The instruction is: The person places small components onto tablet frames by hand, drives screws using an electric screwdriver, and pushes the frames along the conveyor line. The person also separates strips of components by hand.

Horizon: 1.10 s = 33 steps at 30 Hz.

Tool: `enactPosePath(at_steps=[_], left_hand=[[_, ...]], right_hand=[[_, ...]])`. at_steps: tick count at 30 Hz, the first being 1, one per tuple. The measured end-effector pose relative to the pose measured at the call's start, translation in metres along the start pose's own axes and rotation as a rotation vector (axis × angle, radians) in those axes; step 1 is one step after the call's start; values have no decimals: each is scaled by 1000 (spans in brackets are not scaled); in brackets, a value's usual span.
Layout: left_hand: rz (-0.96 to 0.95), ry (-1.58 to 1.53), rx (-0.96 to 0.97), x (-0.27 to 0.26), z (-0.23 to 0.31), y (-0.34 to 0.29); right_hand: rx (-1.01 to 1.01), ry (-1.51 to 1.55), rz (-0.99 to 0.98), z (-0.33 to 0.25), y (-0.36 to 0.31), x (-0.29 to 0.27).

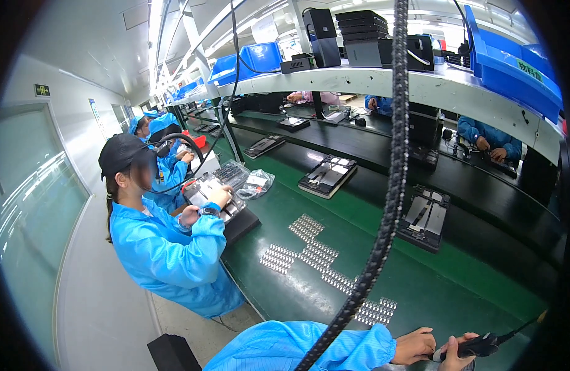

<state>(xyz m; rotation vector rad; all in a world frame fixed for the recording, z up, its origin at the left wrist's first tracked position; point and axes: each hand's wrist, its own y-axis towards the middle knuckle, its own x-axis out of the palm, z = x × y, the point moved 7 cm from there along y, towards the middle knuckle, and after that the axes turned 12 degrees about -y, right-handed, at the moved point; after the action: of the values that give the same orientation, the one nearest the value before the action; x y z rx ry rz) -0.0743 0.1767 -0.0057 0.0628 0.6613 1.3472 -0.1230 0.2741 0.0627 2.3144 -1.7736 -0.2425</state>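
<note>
At the lower right edge, my right hand (pixel 453 357) is wrapped round a black corded hand tool (pixel 484 344). Its cable (pixel 521 329) runs up to the right; the exact kind of tool is unclear. My left hand (pixel 413 347) is close beside it, just above the green bench (pixel 353 244). The left fingers are curled together, and what they hold, if anything, is hidden. A pale part (pixel 438 354) shows between the two hands. Sheets of small silvery metal pieces (pixel 376 311) lie beyond my left forearm, with more patches (pixel 306 229) farther off.
A thick braided cable (pixel 393 179) hangs across the view. A co-worker (pixel 167 241) in blue works on an opened device at the left. Opened flat devices (pixel 327 175) (pixel 426 217) lie along the dark line. Above runs a white shelf (pixel 384 77) with blue bins (pixel 514 68).
</note>
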Motion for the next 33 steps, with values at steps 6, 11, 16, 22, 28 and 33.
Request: enactPosePath(at_steps=[6,11,16,22,28,33], left_hand=[[0,-29,-5,9,6,7],[11,-39,-6,15,12,12],[26,-36,-3,20,17,15],[17,-30,12,25,19,18],[65,-25,15,28,17,21],[123,-50,41,33,15,23]], right_hand=[[4,-1,-6,-5,1,-10],[11,-19,-13,-2,1,-19],[22,33,-33,-9,-2,-21],[36,-78,-20,-8,-5,-32],[5,23,-67,-13,-4,-31],[-119,256,-57,-7,3,-44]])
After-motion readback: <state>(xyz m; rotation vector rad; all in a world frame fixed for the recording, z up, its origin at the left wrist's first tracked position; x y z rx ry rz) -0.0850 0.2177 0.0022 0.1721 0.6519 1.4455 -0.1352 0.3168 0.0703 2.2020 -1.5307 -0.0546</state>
